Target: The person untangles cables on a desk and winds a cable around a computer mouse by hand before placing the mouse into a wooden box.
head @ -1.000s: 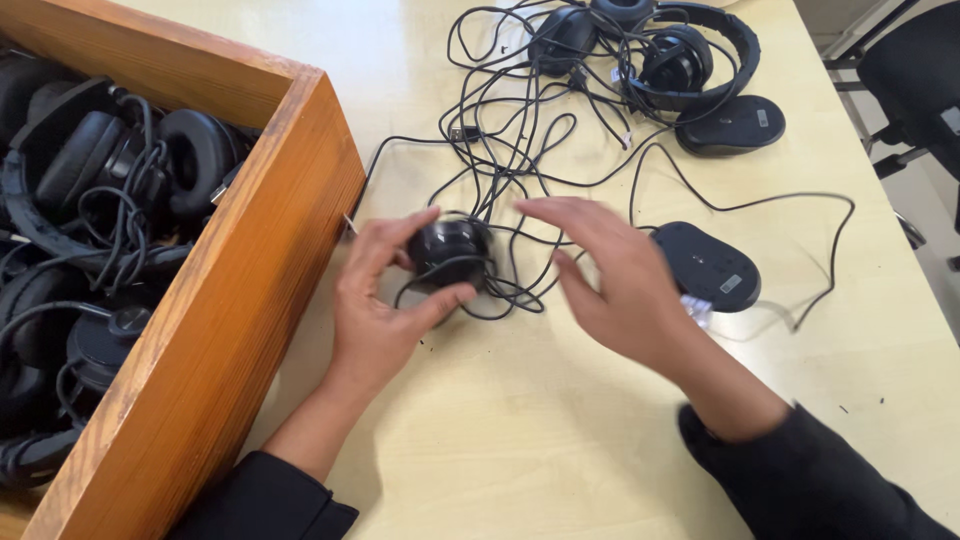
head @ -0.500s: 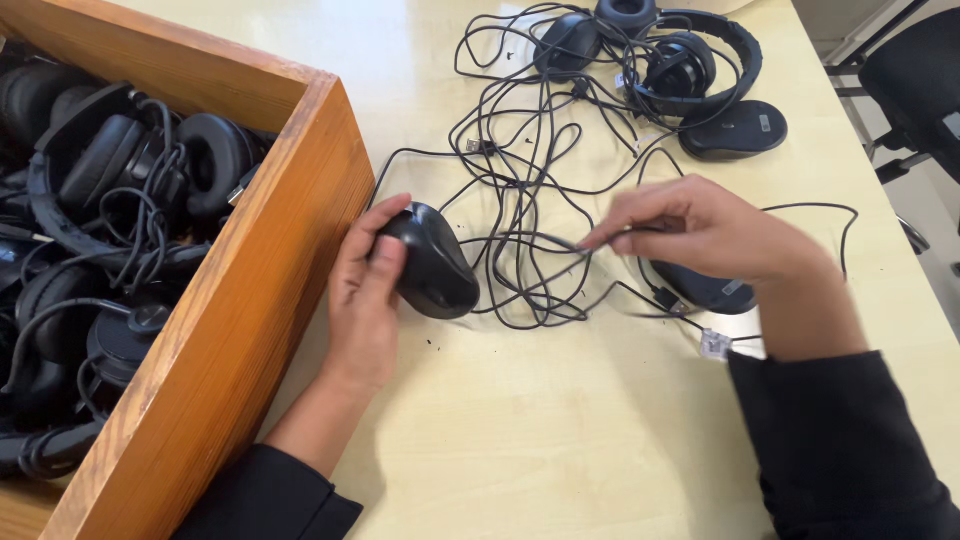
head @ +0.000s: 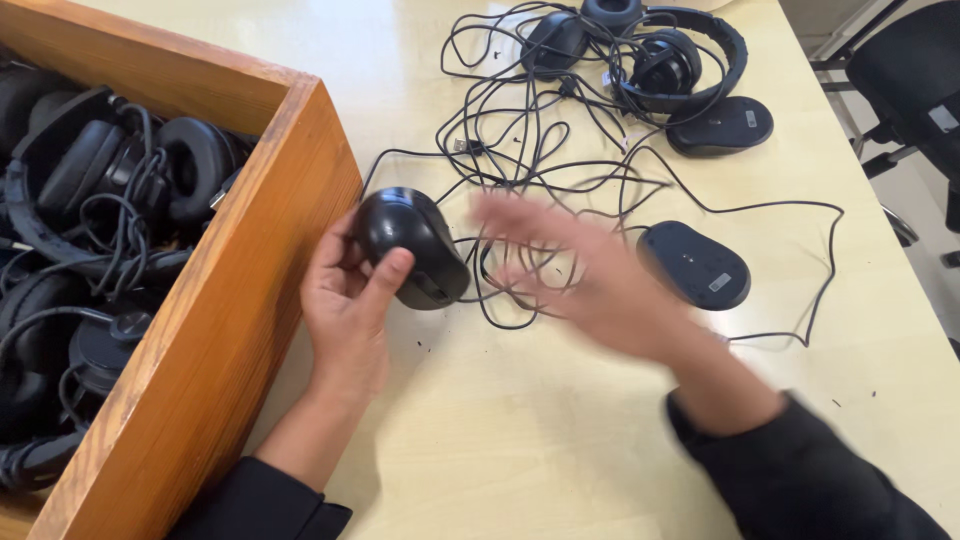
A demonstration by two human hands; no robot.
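beside the crate (head: 250,300), left hand (head: 345,305) grips mouse (head: 410,245)

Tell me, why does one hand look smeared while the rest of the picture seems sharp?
In the head view, the right hand is motion-blurred over the tangled cables; the left hand, holding the black mouse, is crisp. Lighting is soft and even, with faint shadows under the arms on the table and no strong glare.
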